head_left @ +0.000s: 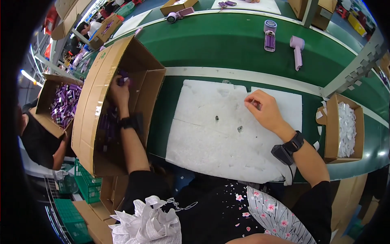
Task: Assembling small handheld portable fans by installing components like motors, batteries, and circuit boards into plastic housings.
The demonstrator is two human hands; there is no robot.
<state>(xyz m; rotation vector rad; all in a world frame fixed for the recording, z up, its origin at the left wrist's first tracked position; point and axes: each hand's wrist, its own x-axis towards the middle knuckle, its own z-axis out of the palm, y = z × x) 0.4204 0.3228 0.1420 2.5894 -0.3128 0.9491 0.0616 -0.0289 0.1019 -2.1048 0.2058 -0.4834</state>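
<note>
My left hand [119, 91] reaches into a large open cardboard box [91, 93] on the left. Its fingers are closed around a small purple plastic part [123, 78]; more dark purple parts [107, 126] lie in shadow deeper in the box. Over the upper right of a white foam mat [203, 118], my right hand [264, 109] is held with thumb and fingers pinched together. Whatever may be between those fingertips is too small or hidden to make out. Dark bands circle both wrists.
Right of the mat stands a carton of small white pieces [346, 130]. Beyond a pale rail [243, 76], lilac handheld devices [297, 53] lie on the green conveyor belt [227, 44]. At far left, a person [40, 140] is beside a box of purple parts [65, 103].
</note>
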